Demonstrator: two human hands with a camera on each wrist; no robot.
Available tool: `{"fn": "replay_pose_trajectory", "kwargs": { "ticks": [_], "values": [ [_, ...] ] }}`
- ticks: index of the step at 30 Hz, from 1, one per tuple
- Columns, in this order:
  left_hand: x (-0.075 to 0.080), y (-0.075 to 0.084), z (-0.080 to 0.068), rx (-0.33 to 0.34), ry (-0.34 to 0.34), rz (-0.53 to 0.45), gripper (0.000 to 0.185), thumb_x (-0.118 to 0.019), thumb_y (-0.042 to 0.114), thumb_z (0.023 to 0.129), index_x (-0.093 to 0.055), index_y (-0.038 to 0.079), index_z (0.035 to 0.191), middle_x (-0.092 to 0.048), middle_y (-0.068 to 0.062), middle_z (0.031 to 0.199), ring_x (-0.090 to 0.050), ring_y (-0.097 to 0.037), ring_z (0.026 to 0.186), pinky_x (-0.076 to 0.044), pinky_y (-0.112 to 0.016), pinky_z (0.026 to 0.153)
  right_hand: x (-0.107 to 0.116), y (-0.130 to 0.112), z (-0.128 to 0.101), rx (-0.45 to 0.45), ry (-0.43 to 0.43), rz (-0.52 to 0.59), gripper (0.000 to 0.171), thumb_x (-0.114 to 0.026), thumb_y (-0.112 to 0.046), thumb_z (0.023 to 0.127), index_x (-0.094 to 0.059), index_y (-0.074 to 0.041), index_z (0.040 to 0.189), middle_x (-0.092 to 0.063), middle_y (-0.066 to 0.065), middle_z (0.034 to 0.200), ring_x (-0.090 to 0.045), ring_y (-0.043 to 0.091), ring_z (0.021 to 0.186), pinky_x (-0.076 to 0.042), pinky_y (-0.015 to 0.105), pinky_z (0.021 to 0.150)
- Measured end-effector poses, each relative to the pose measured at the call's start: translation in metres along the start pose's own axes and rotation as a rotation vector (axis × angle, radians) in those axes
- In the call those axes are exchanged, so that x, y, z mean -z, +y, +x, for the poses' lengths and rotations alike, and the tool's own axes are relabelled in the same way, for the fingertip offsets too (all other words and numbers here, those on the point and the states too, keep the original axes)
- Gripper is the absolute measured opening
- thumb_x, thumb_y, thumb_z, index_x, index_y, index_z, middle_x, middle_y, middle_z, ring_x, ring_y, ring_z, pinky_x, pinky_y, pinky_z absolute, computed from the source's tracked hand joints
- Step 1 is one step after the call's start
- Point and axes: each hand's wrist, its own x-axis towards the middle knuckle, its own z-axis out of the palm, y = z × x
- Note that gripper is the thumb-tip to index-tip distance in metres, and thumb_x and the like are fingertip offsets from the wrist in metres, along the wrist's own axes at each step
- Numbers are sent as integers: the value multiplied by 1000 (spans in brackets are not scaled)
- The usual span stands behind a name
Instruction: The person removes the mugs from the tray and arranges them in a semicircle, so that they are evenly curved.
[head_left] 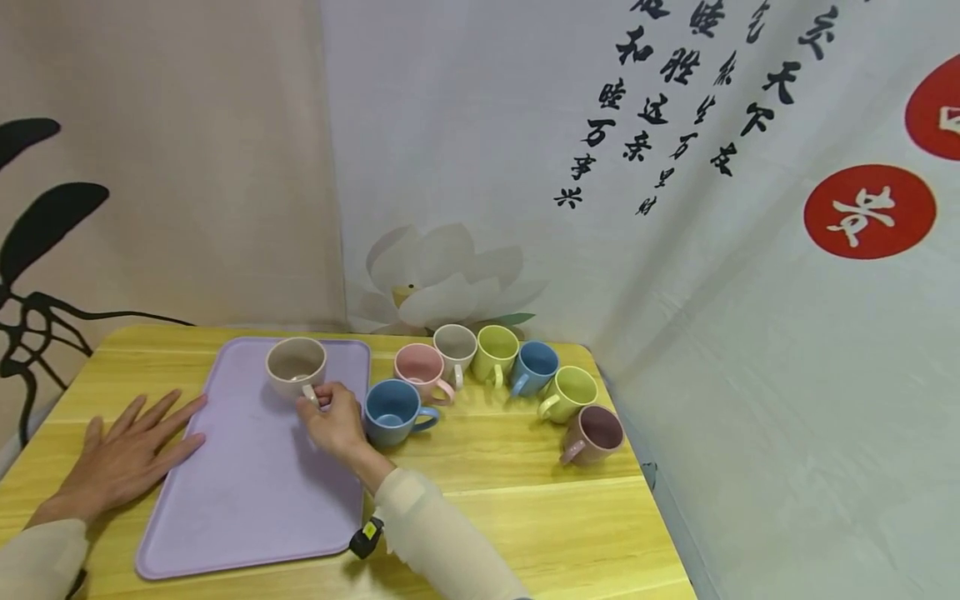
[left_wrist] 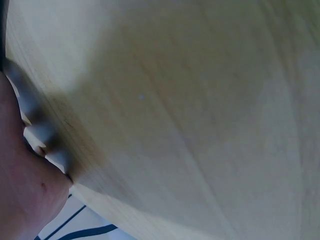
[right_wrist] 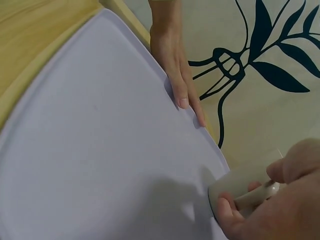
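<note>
A beige mug (head_left: 296, 365) stands upright at the far end of the lilac tray (head_left: 247, 492). My right hand (head_left: 330, 417) pinches its handle (right_wrist: 257, 196) between thumb and fingers; the mug's side (right_wrist: 235, 182) shows in the right wrist view. My left hand (head_left: 127, 450) lies flat on the wooden table (head_left: 525, 500), fingers straight, fingertips touching the tray's left edge (right_wrist: 172, 95). The left wrist view shows only blurred table wood (left_wrist: 190, 110) and part of the hand (left_wrist: 25, 195).
Several more mugs stand in a curve right of the tray: a blue one (head_left: 393, 412), a pink one (head_left: 422, 370), a beige one (head_left: 456, 348), a yellow-green one (head_left: 495, 352), another blue (head_left: 534, 367), another yellow-green (head_left: 570, 393) and a mauve one (head_left: 594, 433). Printed cloth hangs behind and right.
</note>
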Motion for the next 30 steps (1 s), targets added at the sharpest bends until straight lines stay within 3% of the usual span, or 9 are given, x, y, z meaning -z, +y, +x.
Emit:
{"fn": "replay_pose_trajectory", "kwargs": {
  "ticks": [2,5,11,17,25,30],
  "values": [
    [-1,0,0,0,4,3,83,-42,70,115,-12,32,183,-8,-30,187,4,-73,166,7,-99,118,-3,10,0,23,8,-22,13,-81,-25,100,-75,-14,97,-70,-13,84,-58,-5,69,-52,17,66],
    [-2,-1,0,-3,9,4,83,-42,69,115,-12,31,183,-8,-30,187,3,-73,166,6,-99,118,-2,13,-2,-14,-11,-21,16,-81,-25,101,-72,-18,90,-68,-14,79,-56,-5,66,-49,16,64],
    [-4,-3,1,9,4,-1,84,-41,71,115,-12,32,183,-7,-30,187,5,-73,166,9,-99,118,18,-17,-22,-163,-100,44,17,-84,-20,102,-74,-14,90,-75,-6,75,-57,-5,60,-45,14,56],
    [-3,-2,0,1,7,1,83,-42,69,115,-11,32,183,-7,-30,187,5,-73,166,8,-99,117,31,-14,-34,-90,-155,41,16,-83,-17,103,-77,-8,92,-78,1,78,-57,-6,63,-47,12,57],
    [-3,-3,0,3,4,-8,83,-42,69,115,-9,33,183,-4,-29,188,9,-71,167,10,-99,118,52,-5,-52,36,-263,-44,13,-80,-18,106,-78,-7,98,-83,2,86,-60,-10,72,-51,9,66],
    [-2,-2,1,3,9,-4,84,-43,69,115,-11,32,183,-5,-30,187,8,-71,167,9,-99,118,69,-3,-63,78,-305,-25,15,-79,-17,107,-76,-5,99,-84,7,89,-60,-11,71,-51,9,66]
  ]
}}
